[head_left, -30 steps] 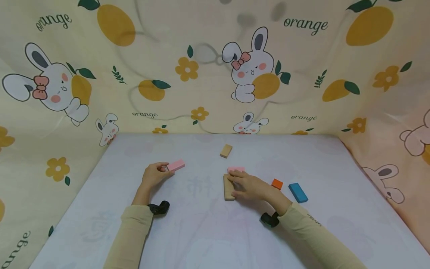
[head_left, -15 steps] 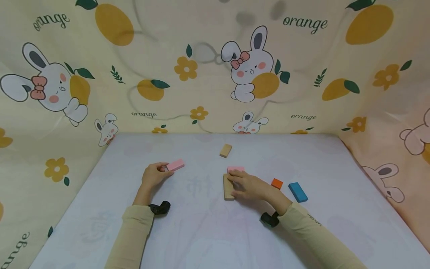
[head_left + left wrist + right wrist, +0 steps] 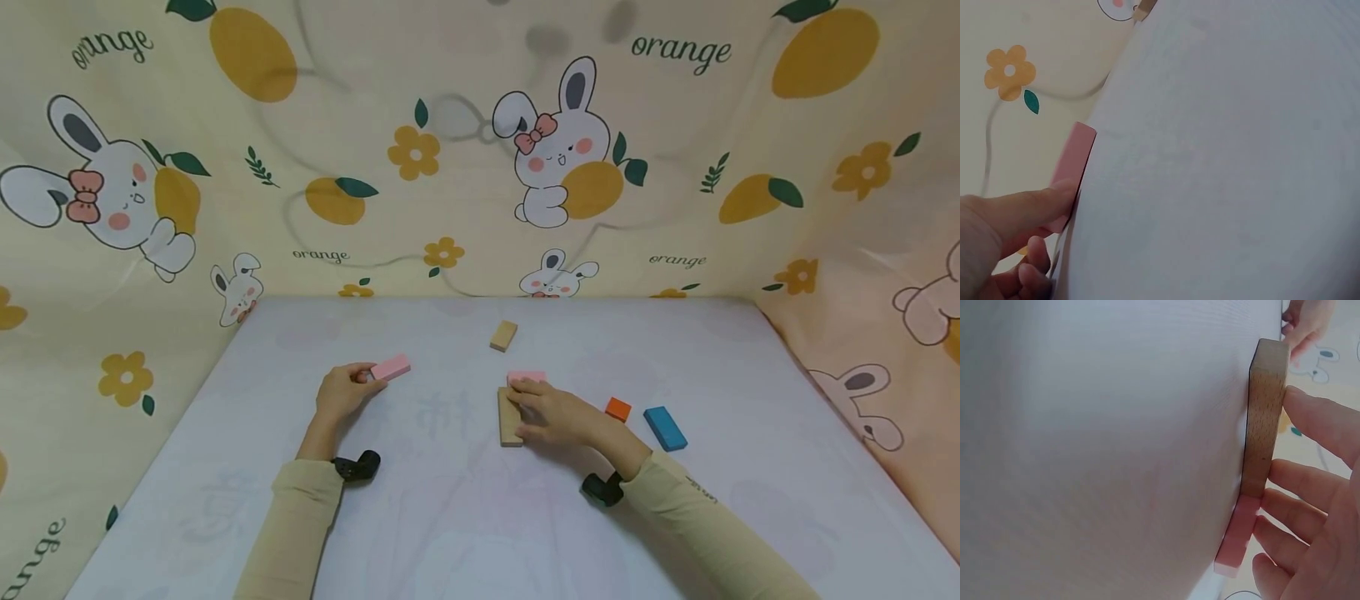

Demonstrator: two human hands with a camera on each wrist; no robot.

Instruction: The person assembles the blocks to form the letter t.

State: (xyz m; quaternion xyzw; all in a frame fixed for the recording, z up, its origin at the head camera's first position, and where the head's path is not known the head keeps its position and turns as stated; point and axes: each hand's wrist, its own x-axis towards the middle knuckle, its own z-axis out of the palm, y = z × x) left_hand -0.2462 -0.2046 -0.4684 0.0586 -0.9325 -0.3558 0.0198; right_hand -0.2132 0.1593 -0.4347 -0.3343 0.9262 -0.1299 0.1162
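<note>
My left hand (image 3: pixel 345 393) pinches the near left end of a pink block (image 3: pixel 391 368) between thumb and fingers, low at the table surface. In the left wrist view that pink block (image 3: pixel 1074 156) stretches out beyond the thumb. Farther right, a long plain wooden block (image 3: pixel 509 421) lies flat, its far end against a second pink block (image 3: pixel 528 377). On these two rests my right hand (image 3: pixel 557 412), fingers extended. The right wrist view has the thumb and a finger touching the wooden block (image 3: pixel 1263 425), with other fingertips at the pink block (image 3: pixel 1238 534).
A small wooden block (image 3: pixel 504 336) lies farther back on the white table (image 3: pixel 435 500). Right of the right wrist are an orange block (image 3: pixel 618 409), partly behind the forearm, and a blue block (image 3: pixel 665 428). A printed cloth (image 3: pixel 450 83) hangs behind the table.
</note>
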